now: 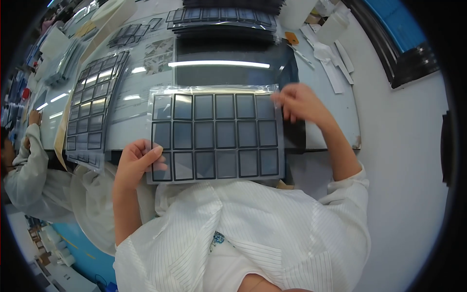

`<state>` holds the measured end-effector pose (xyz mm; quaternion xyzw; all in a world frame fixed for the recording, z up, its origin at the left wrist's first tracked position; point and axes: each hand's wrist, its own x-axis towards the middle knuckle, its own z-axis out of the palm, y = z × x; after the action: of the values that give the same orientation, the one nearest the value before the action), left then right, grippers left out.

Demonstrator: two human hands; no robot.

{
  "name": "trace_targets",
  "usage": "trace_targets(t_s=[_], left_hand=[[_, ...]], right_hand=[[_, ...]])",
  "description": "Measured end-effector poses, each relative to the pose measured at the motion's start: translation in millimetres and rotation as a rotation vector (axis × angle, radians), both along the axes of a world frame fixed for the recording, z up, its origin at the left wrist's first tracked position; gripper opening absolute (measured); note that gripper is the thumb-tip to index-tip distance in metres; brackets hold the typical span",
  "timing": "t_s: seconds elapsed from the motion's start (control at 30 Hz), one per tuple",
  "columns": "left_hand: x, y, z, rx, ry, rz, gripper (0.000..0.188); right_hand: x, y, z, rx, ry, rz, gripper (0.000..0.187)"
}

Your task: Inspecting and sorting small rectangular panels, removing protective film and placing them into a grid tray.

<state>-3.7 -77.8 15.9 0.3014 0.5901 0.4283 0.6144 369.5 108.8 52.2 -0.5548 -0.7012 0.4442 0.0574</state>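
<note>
A clear plastic sheet (pixel 216 135) bearing rows of black-edged rectangular pieces is held in front of me, over the table's near edge. My left hand (pixel 138 163) grips its lower left edge, thumb on top and fingers partly showing through the film. At the upper right corner of the sheet is my right hand (pixel 304 104), its fingers curled and thumb and index drawn together. Whatever is pinched there, film or a frame's edge, is too small to tell. Behind the sheet lies a dark glossy panel (pixel 228 51).
A stack of similar sheets (pixel 221 22) stands at the back; another pile (pixel 92 104) lies to the left beside loose black frames (pixel 130 35). White strips (pixel 333 73), a pen-like tool (pixel 302 57) and an orange piece (pixel 291 38) sit at the right. A co-worker's sleeve (pixel 31 160) shows far left.
</note>
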Motion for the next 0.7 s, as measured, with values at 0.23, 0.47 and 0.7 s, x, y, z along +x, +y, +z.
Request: trace_targets(t_s=[0.23,0.47,0.7], left_hand=[[5.4,-13.7,-10.3,0.007,0.030,0.080,0.015],[11.2,-25.4,-26.4,0.003,-0.213,0.033,0.019],[6.0,-27.6,-36.2,0.047,-0.192,-0.019,0.018]], right_hand=[[45.3,111.2,-57.5,1.116,-0.657,-0.025,0.016],[59.6,115.6,-57.1,1.129,-0.763,0.051,0.013],[55.7,109.4,-54.2,0.974,-0.653,-0.044,0.021]])
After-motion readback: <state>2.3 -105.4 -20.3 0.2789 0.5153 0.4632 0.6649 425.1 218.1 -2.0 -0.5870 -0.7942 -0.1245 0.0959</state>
